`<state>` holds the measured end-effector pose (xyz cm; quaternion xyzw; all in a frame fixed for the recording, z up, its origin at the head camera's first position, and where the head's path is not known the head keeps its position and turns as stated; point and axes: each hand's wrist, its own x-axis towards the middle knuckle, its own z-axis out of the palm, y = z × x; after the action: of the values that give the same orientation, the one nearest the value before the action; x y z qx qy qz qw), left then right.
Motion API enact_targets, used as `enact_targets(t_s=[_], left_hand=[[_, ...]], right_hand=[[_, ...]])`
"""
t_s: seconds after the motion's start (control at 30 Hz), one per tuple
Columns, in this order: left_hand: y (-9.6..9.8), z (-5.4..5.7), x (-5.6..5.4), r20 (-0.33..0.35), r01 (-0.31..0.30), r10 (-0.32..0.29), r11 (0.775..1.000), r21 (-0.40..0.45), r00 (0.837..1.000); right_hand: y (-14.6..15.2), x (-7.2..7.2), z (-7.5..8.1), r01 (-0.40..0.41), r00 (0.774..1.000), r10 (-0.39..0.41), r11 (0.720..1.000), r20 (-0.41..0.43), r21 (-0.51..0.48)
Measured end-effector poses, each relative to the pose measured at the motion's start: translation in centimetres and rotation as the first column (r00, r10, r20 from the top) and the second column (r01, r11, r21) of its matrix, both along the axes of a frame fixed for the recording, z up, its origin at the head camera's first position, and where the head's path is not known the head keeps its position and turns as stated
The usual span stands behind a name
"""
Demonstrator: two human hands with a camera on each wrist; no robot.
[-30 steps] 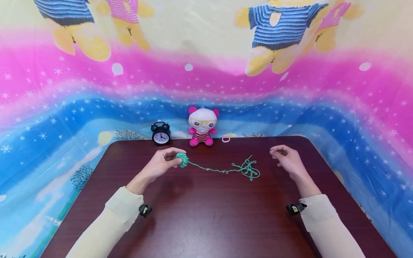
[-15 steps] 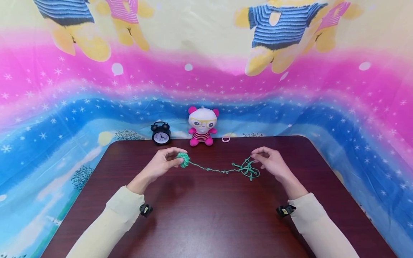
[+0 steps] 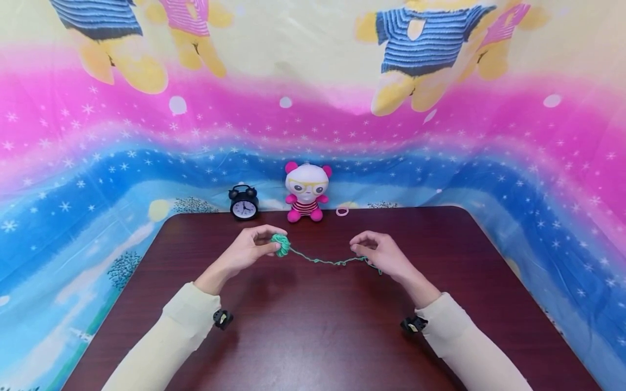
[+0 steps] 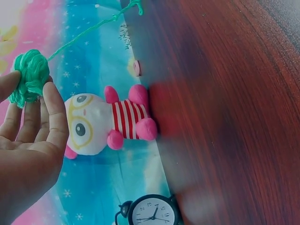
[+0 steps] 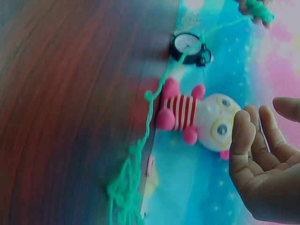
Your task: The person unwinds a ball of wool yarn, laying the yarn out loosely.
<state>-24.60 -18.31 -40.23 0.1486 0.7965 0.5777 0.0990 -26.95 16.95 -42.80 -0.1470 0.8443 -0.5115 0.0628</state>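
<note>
In the head view my left hand (image 3: 244,251) grips a small wound ball of green yarn (image 3: 281,245) above the table. Thumb and fingertips pinch the ball (image 4: 32,77) in the left wrist view. From it a strand (image 3: 315,260) with small kinks runs right to a loose tangle of yarn (image 5: 124,192) lying on the table. My right hand (image 3: 383,254) hovers over that tangle and hides most of it in the head view. Its fingers bend loosely and hold nothing in the right wrist view, apart from the yarn.
Along the far edge of the brown table (image 3: 303,326) stand a black alarm clock (image 3: 244,203) and a pink and white panda toy (image 3: 307,193). A pink ring (image 3: 342,211) lies to the toy's right. Behind hangs a printed cloth (image 3: 313,125).
My right hand has moved left from beside the tangle to above it, passing over the yarn's loose end. The left hand, with the ball, has shifted slightly right.
</note>
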Motion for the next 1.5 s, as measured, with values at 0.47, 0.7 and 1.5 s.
enact_targets(t_s=[0.47,0.7,1.5], left_hand=[[0.6,-0.1,0.1,0.02,0.04,-0.04,0.999,0.018,0.999],[1.1,-0.2,0.2,0.012,0.064,-0.065,0.997,0.04,0.998],[1.6,-0.7,0.0,0.045,0.117,-0.121,0.99,0.084,0.992]], right_hand=[[-4.8,0.8,0.2,-0.121,0.991,0.122,0.992,-0.054,0.035],[-6.5,0.9,-0.2,-0.143,0.986,0.147,0.989,-0.08,0.047],[-9.6,0.9,-0.9,-0.216,0.963,0.225,0.973,-0.145,0.078]])
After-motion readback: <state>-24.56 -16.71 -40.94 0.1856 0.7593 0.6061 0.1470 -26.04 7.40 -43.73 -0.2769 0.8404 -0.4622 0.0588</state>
